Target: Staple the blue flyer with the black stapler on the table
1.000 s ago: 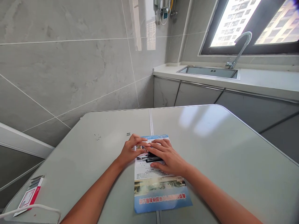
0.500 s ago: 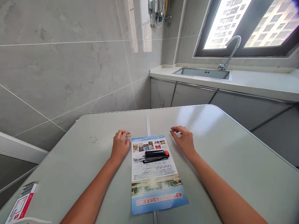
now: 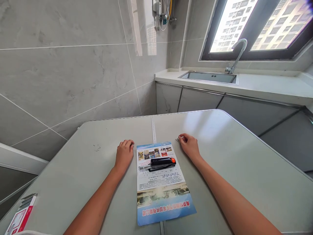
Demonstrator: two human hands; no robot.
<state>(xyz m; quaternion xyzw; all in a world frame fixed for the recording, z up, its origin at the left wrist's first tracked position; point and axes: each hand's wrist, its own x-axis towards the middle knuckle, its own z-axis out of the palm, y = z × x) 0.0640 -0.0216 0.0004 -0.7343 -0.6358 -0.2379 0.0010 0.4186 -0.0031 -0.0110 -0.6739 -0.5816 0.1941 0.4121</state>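
A black stapler with an orange-red end lies across a printed leaflet; a metal part sticks out at the stapler's left. Beyond the leaflet's far right corner, my right hand rests with fingertips pinched at a short, thin metallic strip, which looks like a piece of a staple row. My left hand lies at the leaflet's far left, fingers curled and closed; what they hold, if anything, is too small to make out. Neither hand touches the stapler.
Small dark bits like loose staples are scattered left of my left hand. A red and white box with grey metal strips at its end lies at the table's left edge. Behind stand a counter, a sink and a faucet.
My left fingers have curled further closed. The fingers of my right hand have drawn in, and the thin strip now shows more plainly at their tips. The stapler and leaflet stay in place.
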